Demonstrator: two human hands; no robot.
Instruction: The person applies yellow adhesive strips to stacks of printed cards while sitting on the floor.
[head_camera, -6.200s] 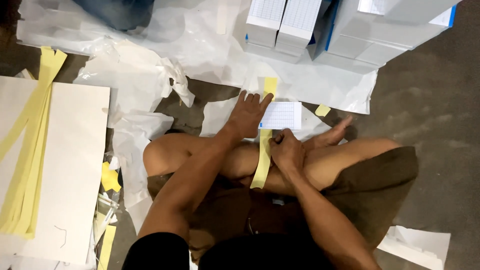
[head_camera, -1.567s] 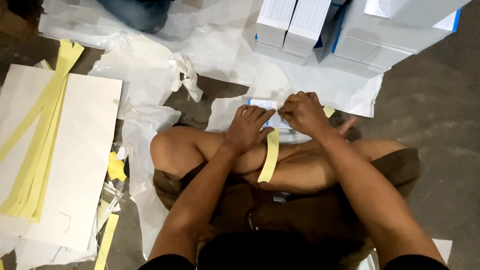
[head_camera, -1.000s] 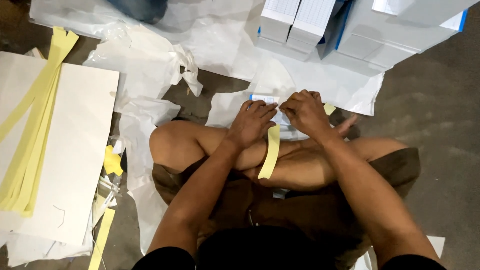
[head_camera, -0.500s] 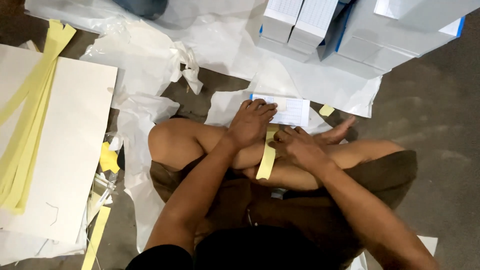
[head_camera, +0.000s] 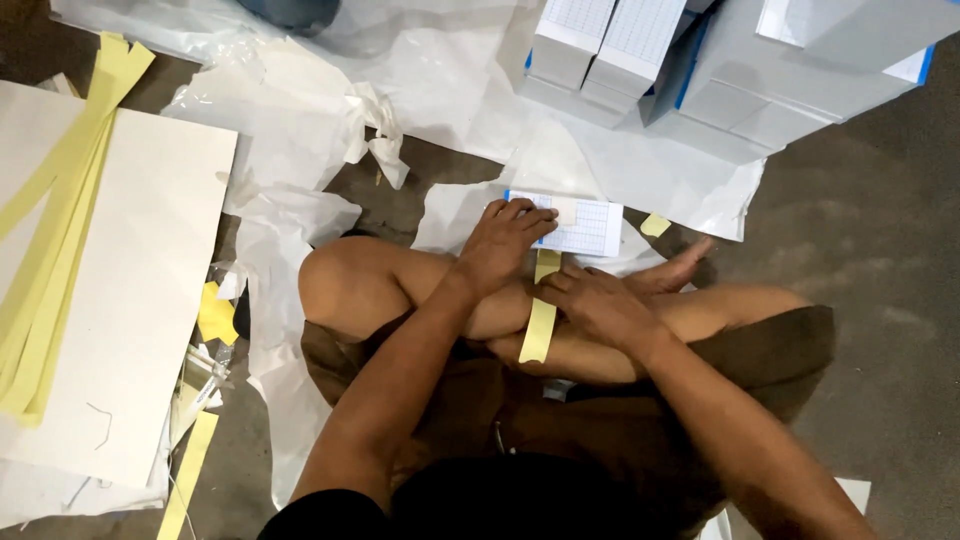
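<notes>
Pinched in my right hand (head_camera: 600, 305), a yellow strip (head_camera: 540, 318) hangs limp over my crossed legs.

Flat-palmed, my left hand (head_camera: 505, 240) presses the small gridded card (head_camera: 585, 225) onto crinkled white wrap (head_camera: 450, 215). Boxes (head_camera: 640, 55) crowd its far edge; bare floor (head_camera: 870, 230) lies rightward.

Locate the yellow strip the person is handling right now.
In the head view, near centre, the yellow strip hangs over the person's crossed legs, between the left hand on the small gridded pad and the right hand touching it.
</notes>
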